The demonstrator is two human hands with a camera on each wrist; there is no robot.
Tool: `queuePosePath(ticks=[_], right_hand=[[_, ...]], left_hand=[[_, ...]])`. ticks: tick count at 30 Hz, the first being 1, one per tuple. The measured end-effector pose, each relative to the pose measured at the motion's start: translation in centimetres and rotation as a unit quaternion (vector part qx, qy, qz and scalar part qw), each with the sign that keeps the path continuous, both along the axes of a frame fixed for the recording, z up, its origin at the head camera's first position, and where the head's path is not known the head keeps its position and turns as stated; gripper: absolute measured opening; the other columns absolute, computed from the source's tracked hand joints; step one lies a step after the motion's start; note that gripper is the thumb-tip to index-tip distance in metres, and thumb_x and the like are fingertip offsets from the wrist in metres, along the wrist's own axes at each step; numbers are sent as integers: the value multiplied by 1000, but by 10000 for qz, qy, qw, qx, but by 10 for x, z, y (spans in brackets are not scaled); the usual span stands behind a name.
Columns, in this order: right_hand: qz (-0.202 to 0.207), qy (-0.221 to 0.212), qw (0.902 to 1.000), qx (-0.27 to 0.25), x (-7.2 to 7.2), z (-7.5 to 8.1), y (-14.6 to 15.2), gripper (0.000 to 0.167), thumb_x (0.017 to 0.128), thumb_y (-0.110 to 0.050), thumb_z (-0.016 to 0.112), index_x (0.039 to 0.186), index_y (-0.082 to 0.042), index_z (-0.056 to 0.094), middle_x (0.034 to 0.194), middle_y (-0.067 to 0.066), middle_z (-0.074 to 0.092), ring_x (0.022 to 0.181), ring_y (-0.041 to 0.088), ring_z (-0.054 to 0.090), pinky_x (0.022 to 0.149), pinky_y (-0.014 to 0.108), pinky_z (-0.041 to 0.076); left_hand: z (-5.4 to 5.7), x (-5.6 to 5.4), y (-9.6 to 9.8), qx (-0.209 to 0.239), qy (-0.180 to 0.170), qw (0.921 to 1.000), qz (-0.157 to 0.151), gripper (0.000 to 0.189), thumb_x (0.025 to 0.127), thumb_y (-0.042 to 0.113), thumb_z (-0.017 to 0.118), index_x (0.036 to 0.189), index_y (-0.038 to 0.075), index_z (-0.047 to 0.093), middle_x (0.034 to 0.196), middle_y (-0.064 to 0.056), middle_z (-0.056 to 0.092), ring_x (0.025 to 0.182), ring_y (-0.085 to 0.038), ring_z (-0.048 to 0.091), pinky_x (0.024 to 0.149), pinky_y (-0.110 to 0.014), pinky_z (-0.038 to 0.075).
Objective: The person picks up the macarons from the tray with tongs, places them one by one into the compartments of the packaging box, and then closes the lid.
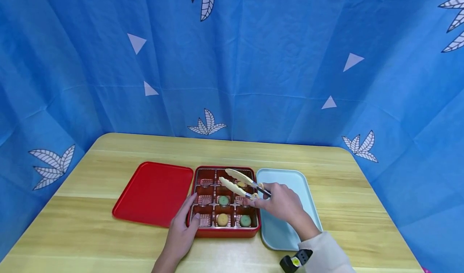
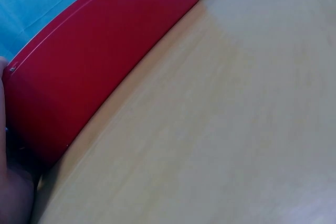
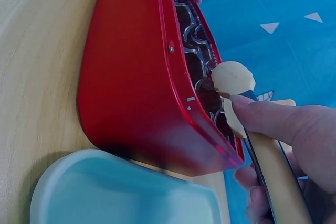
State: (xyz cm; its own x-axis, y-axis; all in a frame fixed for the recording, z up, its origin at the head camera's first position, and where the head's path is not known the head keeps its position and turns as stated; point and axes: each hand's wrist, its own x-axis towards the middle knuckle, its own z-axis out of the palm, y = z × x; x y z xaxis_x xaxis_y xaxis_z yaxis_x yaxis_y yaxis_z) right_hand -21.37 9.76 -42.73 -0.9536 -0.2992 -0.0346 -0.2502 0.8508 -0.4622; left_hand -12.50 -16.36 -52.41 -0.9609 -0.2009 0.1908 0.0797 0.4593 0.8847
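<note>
A red box (image 1: pixel 226 233) with a clear, divided insert stands in the middle of the table. Several small round cakes sit in its compartments, among them a green cake (image 1: pixel 223 200), a yellow cake (image 1: pixel 222 220) and another green cake (image 1: pixel 245 221). My right hand (image 1: pixel 284 202) grips a pair of tongs (image 1: pixel 233 187) with cream tips, held over the box. The tips are spread apart, and a yellowish cake (image 1: pixel 241 184) shows between the arms. My left hand (image 1: pixel 183 228) rests at the box's left front corner, fingers extended along the left wall and thumb at the rim.
A red tray (image 1: pixel 156 192) or lid lies flat to the left of the box. Close on the right is a light blue tray (image 1: pixel 268 232), partly under my right forearm. A blue curtain (image 1: pixel 232 63) hangs behind the wooden table (image 1: pixel 90 240).
</note>
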Motion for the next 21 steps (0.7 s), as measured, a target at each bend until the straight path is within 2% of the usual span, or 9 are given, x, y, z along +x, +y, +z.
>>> queuePosePath(ticks=[6, 12, 17, 21], right_hand=[[-117, -18, 9999, -12, -1, 0, 2, 29, 71, -49, 76, 78, -25, 62, 63, -7, 50, 52, 12, 40, 43, 27, 29], [-342, -158, 9993, -69, 0, -2, 3, 41, 68, -51, 78, 87, -17, 66, 64, -3, 50, 53, 14, 41, 44, 27, 29], [-397, -170, 9990, -70, 1, -4, 6, 45, 66, -51, 78, 92, -16, 66, 70, -4, 54, 56, 14, 43, 46, 28, 33], [-470, -204, 9987, -41, 1, -5, 9, 59, 62, -56, 79, 100, -13, 66, 76, -3, 59, 59, 14, 46, 48, 28, 36]], left_hand=[[2, 0, 1, 0, -7, 10000, 27, 57, 90, 10, 57, 143, 22, 41, 149, -6, 38, 137, -28, 34, 109, -51, 31], [1, 0, 0, -22, 32, 10000, 33, 57, 90, 10, 57, 143, 21, 41, 149, -6, 38, 137, -28, 34, 109, -51, 31], [1, -1, 1, 9, -27, 10000, 17, 58, 90, 11, 57, 144, 22, 40, 149, -6, 38, 137, -29, 33, 108, -54, 31], [1, -1, 1, 28, -14, 10000, 6, 58, 90, 10, 57, 144, 22, 40, 149, -5, 38, 137, -29, 33, 109, -53, 30]])
